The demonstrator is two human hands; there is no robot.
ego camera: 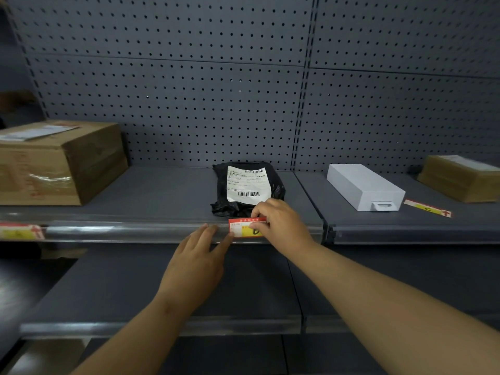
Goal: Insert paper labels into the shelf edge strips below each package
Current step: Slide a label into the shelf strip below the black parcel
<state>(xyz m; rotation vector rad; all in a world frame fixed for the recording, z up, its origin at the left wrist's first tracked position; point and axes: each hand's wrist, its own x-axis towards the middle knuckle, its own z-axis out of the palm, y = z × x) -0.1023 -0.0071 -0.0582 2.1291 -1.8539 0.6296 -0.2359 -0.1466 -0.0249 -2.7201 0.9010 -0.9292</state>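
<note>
Landmark: the clear edge strip (130, 230) along the front of the upper shelf (167, 196).

Lower shelf (162, 288): grey, below the strip, nearest the viewer, with its own clear strip along the front.

Left hand (194, 263): below the strip, fingers extended flat, fingertips (213, 229) pressed against the strip face just left of the label. Grip open, holding nothing.

Right hand (281, 226): at the strip, thumb and fingers closed in a pinch on the paper label (240, 227).

Paper label: red and yellow, a black handwritten letter partly hidden by the thumb. It stands at the strip with its top edge above the strip's upper lip, directly below the black package.

Black package (243, 185): plastic mailer with a white shipping slip, on the upper shelf just behind the strip.

Second label (20, 231): red and yellow, seated in the strip far left, below the cardboard box (59, 161).

White box (364, 186): right of the black package, on the adjoining shelf section.

Loose label (427, 208): lying flat just right of the white box.

Brown parcel (462, 181): far right.

Pegboard (189, 77): grey perforated back wall, behind all.
</note>
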